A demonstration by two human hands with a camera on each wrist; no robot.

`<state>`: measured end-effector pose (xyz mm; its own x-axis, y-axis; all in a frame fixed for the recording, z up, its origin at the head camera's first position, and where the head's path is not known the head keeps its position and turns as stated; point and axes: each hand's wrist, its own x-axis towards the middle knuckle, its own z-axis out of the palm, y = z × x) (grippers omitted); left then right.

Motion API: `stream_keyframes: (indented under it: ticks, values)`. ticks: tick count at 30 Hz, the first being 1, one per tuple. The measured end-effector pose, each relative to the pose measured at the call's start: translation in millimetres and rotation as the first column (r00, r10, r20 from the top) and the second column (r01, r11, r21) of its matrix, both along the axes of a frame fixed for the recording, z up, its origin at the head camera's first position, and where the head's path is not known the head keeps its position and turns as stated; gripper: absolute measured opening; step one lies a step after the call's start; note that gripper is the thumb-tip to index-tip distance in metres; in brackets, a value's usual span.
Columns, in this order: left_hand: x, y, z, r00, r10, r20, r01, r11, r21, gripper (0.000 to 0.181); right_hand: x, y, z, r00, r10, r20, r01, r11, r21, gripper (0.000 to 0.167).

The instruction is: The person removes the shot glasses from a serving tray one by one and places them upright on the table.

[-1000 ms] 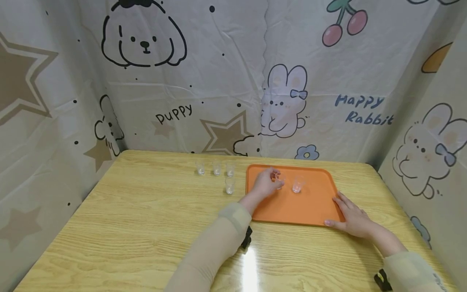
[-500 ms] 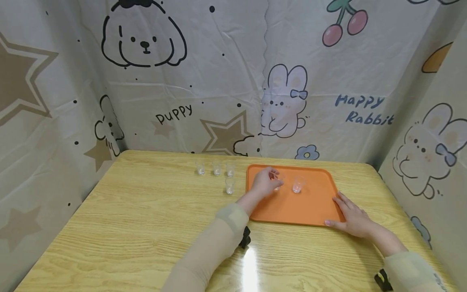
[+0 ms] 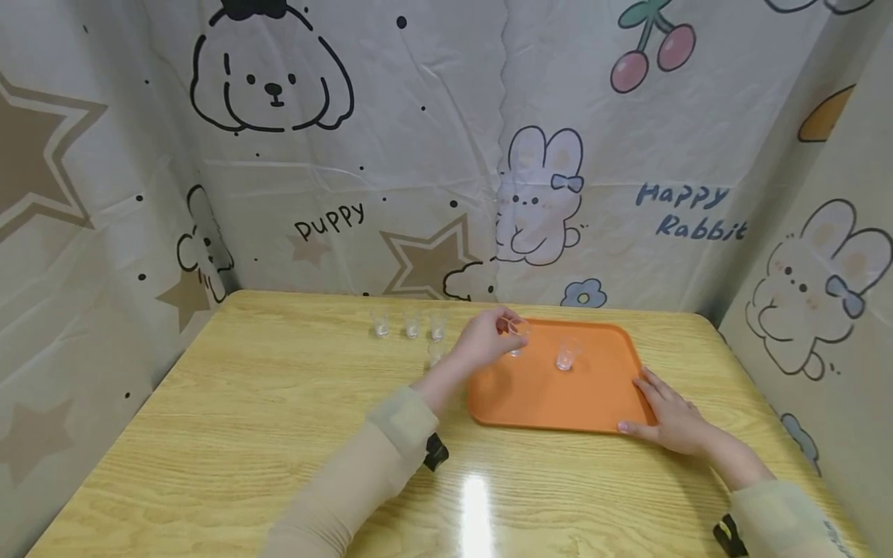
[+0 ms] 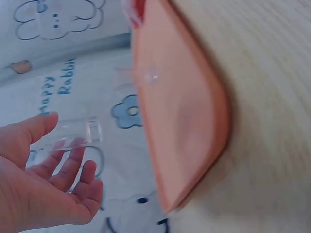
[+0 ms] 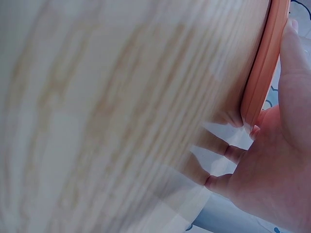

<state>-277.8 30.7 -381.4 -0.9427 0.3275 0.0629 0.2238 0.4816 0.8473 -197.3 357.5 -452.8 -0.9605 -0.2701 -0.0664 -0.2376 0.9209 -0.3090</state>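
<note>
A small clear shot glass (image 3: pixel 518 331) is pinched between the thumb and fingers of my left hand (image 3: pixel 483 339), over the tray's left part. In the left wrist view that glass (image 4: pixel 75 133) hangs apart from the tray surface. The orange tray (image 3: pixel 558 403) lies flat on the table, carrying another clear shot glass (image 3: pixel 564 358) upright near its middle. At the tray's front right corner rests my right hand (image 3: pixel 673 416), fingers spread along the right side and thumb at the front edge. The right wrist view shows its fingers reaching down to the tabletop.
Left of the tray, three clear shot glasses (image 3: pixel 412 325) stand in a row on the wooden table (image 3: pixel 244 434). One more glass (image 3: pixel 435 354) stands in front of them, partly hidden by my left forearm. A printed curtain (image 3: pixel 418 155) closes off the back and sides.
My left hand has moved left and slightly up across the tray, taking the pinched shot glass with it. My right hand and the tray have stayed put.
</note>
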Motion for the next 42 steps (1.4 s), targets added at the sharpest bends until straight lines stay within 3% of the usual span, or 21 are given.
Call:
stream_keyframes:
  ticks: [4,11,23,29,34,42]
  values:
    - [6.3,-16.0,15.3,0.999,-0.035,-0.011,0.035,0.999,-0.025,0.033,-1.6,3,-5.1,0.999,0.014,-0.039,-0.015,1.000,-0.016,0.091]
    - [14.1,-44.6,34.4,0.999,-0.031,-0.027,0.031,0.999,-0.015,0.033,-2.8,6,-9.0,0.998,0.019,-0.053,-0.020,1.000,-0.017,0.091]
    - [24.3,-105.3,51.9,0.994,0.088,-0.068,-0.090,0.996,-0.025,0.034,-0.2,-1,-0.2,1.000,0.000,-0.002,0.000,1.000,0.007,0.092]
    - [17.1,-135.6,40.3,0.983,0.147,-0.107,-0.149,0.989,-0.014,0.033,0.7,-1,0.4,1.000,-0.006,-0.003,0.006,1.000,0.001,0.093]
    - [12.2,-154.0,25.2,0.977,0.204,-0.066,-0.203,0.979,0.025,0.038,0.6,0,1.1,1.000,-0.005,0.000,0.005,1.000,0.001,0.092]
    - [1.2,-164.9,-15.1,0.973,0.230,-0.011,-0.230,0.973,0.015,0.043,0.6,0,1.3,1.000,-0.006,-0.003,0.006,1.000,0.004,0.092]
